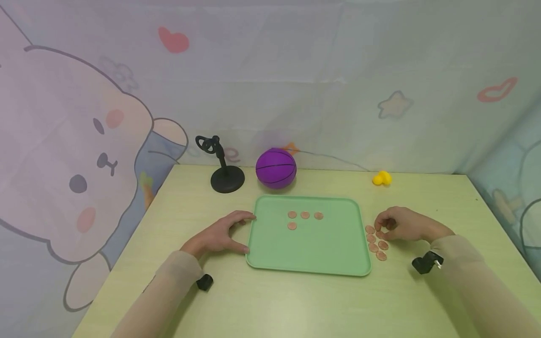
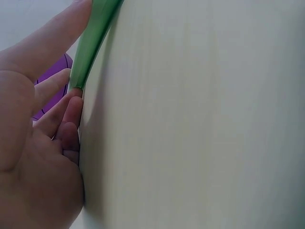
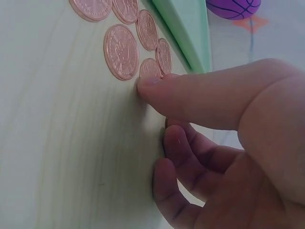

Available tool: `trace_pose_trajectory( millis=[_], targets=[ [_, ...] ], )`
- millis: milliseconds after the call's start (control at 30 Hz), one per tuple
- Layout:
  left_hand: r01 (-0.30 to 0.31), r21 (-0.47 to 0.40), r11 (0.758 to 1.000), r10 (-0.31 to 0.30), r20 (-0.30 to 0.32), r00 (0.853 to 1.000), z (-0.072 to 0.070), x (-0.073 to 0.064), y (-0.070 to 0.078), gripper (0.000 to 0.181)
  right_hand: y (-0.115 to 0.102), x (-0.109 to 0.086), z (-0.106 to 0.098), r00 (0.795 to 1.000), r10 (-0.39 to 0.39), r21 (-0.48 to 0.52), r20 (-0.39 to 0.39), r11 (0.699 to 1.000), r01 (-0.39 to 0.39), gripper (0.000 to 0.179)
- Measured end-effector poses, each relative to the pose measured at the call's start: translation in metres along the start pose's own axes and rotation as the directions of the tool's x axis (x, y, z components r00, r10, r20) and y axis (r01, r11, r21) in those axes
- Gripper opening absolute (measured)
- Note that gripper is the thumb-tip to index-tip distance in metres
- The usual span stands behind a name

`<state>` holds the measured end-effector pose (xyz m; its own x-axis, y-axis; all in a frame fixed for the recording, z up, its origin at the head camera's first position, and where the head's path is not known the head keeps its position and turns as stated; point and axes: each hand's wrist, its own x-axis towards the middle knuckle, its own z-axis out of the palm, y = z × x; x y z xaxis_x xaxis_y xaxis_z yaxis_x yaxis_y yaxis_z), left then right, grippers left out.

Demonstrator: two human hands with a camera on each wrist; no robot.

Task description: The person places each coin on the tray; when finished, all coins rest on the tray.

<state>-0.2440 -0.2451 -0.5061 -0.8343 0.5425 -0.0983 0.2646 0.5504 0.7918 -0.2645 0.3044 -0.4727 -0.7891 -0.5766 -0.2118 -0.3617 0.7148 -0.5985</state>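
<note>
- Right hand point(image 1: 403, 224): bent fingers at a round, copper-coloured, metallic coin point(image 3: 150, 68); pinching or not, I can't tell.
- Left hand point(image 1: 217, 234): spread fingers touch the left edge of the green, rectangular, plastic-looking tray point(image 1: 308, 251).
- The coin: near the tray's right edge; probably light, stiff, slippery; best taken by its rim.

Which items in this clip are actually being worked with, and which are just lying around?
In use:
- green tray, left hand at its edge
- four copper-coloured coins on the tray
- loose coins beside the tray, right hand among them

Lying about, untouched:
- black stand
- purple ball
- small yellow object
</note>
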Motion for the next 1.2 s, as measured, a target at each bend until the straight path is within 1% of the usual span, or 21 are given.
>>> trace_pose_trajectory(
  millis=[200,367,533,733,933,1067,1200],
  targets=[
    [-0.004,-0.003,1.0,0.004,-0.002,1.0,0.0001,0.0005,-0.0008,0.091,-0.0005,0.0015,-0.0011,1.0,-0.013,-0.052,0.014,0.999,0.014,0.014],
    [-0.006,-0.004,1.0,0.006,-0.003,1.0,-0.0001,0.0008,-0.001,0.091,0.0004,0.002,-0.0008,0.999,-0.043,-0.072,-0.004,0.996,0.043,0.012],
    [-0.01,-0.002,1.0,0.01,-0.004,1.0,-0.0004,0.0004,-0.001,0.091,-0.0001,0.0008,-0.0005,0.998,-0.061,-0.075,-0.018,0.995,0.06,0.014],
    [-0.004,0.002,1.0,0.004,-0.003,1.0,0.0,0.0003,-0.0017,0.09,-0.0018,0.0013,-0.0002,0.995,-0.093,-0.11,-0.022,0.99,0.09,0.014],
    [-0.006,-0.002,1.0,0.006,-0.006,1.0,0.0009,0.0002,-0.0013,0.089,-0.0022,0.0061,0.0026,0.996,-0.086,-0.151,-0.015,0.985,0.083,0.011],
    [-0.002,0.008,1.0,0.002,-0.002,1.0,0.0008,-0.0004,0.0004,0.09,-0.0031,0.0083,0.0039,0.998,-0.063,-0.16,-0.004,0.985,0.062,0.013],
    [-0.005,0.016,1.0,0.005,0.001,1.0,0.0003,-0.0015,0.0024,0.091,-0.0049,0.0086,0.0045,0.999,-0.052,-0.16,-0.01,0.986,0.05,0.015]
  ],
)
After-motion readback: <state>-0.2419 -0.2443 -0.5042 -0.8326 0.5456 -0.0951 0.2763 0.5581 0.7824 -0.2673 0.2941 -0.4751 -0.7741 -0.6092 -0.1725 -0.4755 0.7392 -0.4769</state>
